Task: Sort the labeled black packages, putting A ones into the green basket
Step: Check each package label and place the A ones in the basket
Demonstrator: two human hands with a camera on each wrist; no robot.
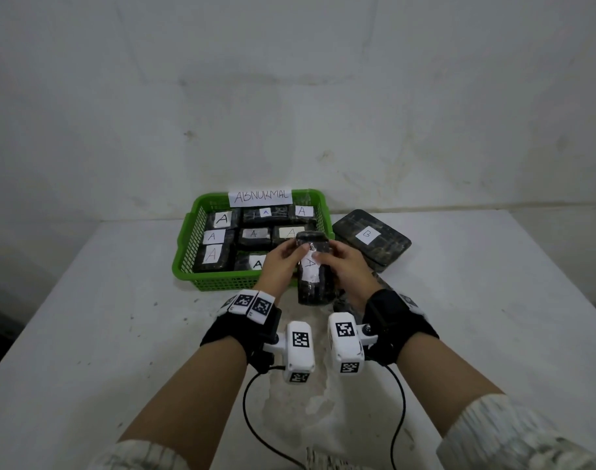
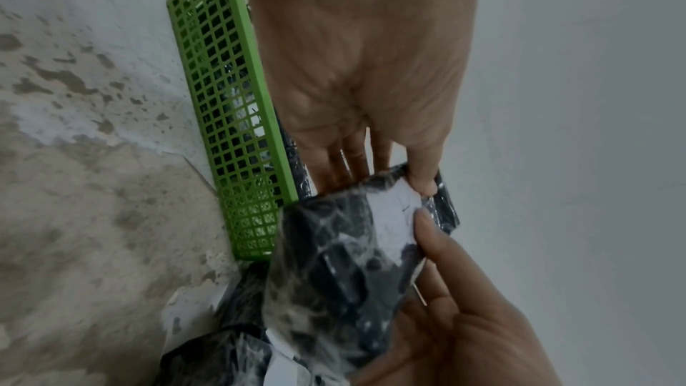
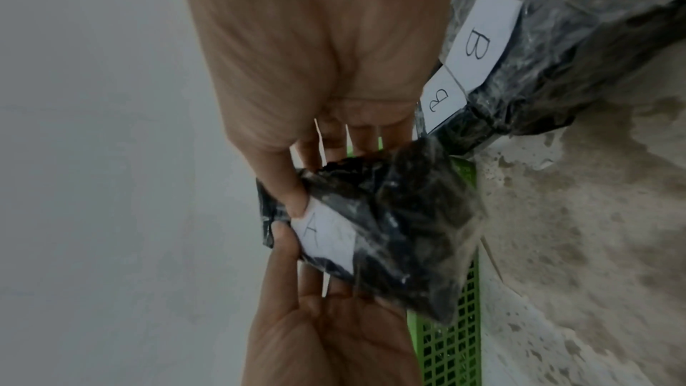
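A black wrapped package with a white A label [image 1: 314,271] is held up between both hands just above the near right corner of the green basket [image 1: 222,284]. My left hand [image 1: 283,262] grips its left side, thumb on top. My right hand [image 1: 344,262] grips its right side, thumb on the label. The left wrist view shows the package [image 2: 345,260] beside the basket wall [image 2: 237,128]. In the right wrist view the A package [image 3: 390,231] is pinched from both sides. Several A packages [image 1: 222,220] lie in the basket.
A sign reading ABNORMAL [image 1: 261,197] stands on the basket's far rim. Black packages labelled B [image 1: 371,239] are stacked right of the basket, also seen as B packages [image 3: 482,49]. The stained white table [image 1: 103,317] meets a white wall behind.
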